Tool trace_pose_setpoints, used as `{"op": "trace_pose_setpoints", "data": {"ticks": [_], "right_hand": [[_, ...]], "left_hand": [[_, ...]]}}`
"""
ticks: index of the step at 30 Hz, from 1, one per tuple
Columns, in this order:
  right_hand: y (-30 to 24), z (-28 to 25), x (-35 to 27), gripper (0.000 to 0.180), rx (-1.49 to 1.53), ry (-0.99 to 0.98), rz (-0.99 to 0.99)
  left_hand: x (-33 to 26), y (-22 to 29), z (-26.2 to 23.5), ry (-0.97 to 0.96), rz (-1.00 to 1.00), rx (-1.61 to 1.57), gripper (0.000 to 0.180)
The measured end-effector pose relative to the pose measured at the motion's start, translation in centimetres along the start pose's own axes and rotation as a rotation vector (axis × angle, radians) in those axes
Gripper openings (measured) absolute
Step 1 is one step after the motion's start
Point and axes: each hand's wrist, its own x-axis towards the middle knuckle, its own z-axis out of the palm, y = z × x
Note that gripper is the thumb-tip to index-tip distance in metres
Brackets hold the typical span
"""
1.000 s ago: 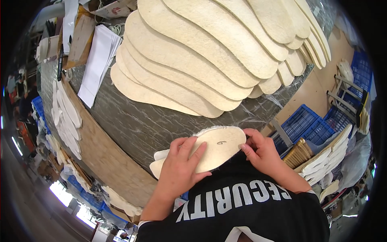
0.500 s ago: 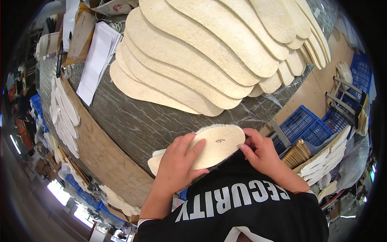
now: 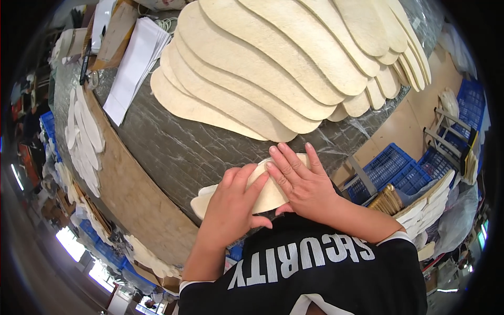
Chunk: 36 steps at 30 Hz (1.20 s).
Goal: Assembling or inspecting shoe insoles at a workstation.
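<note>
Near the table's front edge, a cream, felt-like insole (image 3: 272, 197) lies crosswise before me, with another pale piece's edge showing at its left end. My left hand (image 3: 231, 202) lies across its left half, fingers bent over the far side and thumb by the near edge, gripping it. My right hand (image 3: 303, 181) rests flat on its right half, fingers stretched out and thumb apart, covering that end. Beyond my hands, a large fanned pile of similar cream insoles (image 3: 257, 68) overlaps in rows.
Plastic film covers the dark table (image 3: 152, 142). White paper sheets (image 3: 137, 63) and a cardboard box (image 3: 113, 39) sit at the far left. A brown board (image 3: 131, 184) runs along the left. Blue crates (image 3: 386, 165) and a metal frame (image 3: 446, 131) stand to the right.
My right hand has gone from pinching the insole's right end to lying flat on top of it, hiding the pencil-like mark. My left hand stays nearly in place.
</note>
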Motion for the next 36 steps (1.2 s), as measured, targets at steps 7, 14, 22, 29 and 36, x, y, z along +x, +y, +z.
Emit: {"op": "trace_pose_setpoints", "data": {"ticks": [7,14,22,29,36], "right_hand": [[-0.1,0.8,-0.6,0.099,-0.103,-0.006,0.0],[-0.4,1.1,0.0,0.098,-0.218,0.001,0.015],[-2.2,-0.4,1.0,0.103,-0.278,-0.137,0.091],[-5.7,-0.8,5.4,0.061,0.284,0.129,-0.208],[-7.4,2.2,9.4,0.014,0.688,0.051,-0.187]], "left_hand": [[-6.4,-3.9,-0.8,0.288,-0.355,-0.086,0.056],[-9.1,-7.1,0.9,0.346,-0.608,-0.417,0.028],[-9.1,-7.5,2.3,0.46,-0.656,-0.574,0.022],[-10.3,-5.9,2.8,0.558,-0.601,-0.534,0.024],[-12.6,-7.6,5.6,0.939,-0.606,-0.998,0.019]]}}
